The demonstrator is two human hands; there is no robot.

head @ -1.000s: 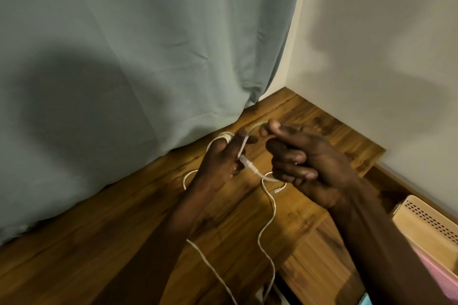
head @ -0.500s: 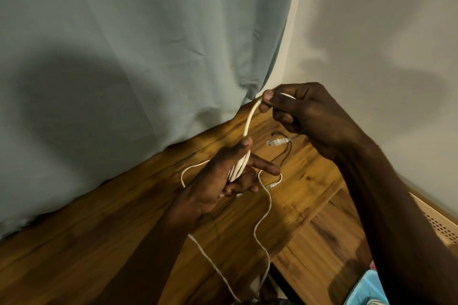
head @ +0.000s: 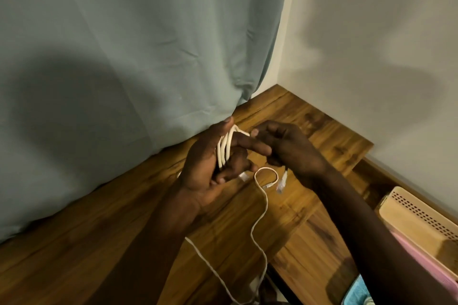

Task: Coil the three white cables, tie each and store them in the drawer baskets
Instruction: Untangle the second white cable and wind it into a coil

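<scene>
My left hand (head: 210,163) holds a thick white cable (head: 226,148) wound in several loops across its palm, thumb up and fingers curled around the coil. My right hand (head: 290,148) is right beside it, fingers pinched on the same cable's end near the left fingertips. A connector (head: 281,184) dangles under the right hand. A thinner white cable (head: 262,208) lies on the wooden desk (head: 99,242), curling into a small loop below the hands and trailing toward the front edge. A third cable is not distinguishable.
A grey-green curtain (head: 124,69) hangs along the desk's back edge, a white wall to the right. Beige (head: 418,218) and pink (head: 426,265) drawer baskets sit low at the right, with something light blue (head: 357,292) beneath them.
My right hand came down from its raised position to the left hand, laying another loop of the thick cable onto the coil. The view shifted slightly.
</scene>
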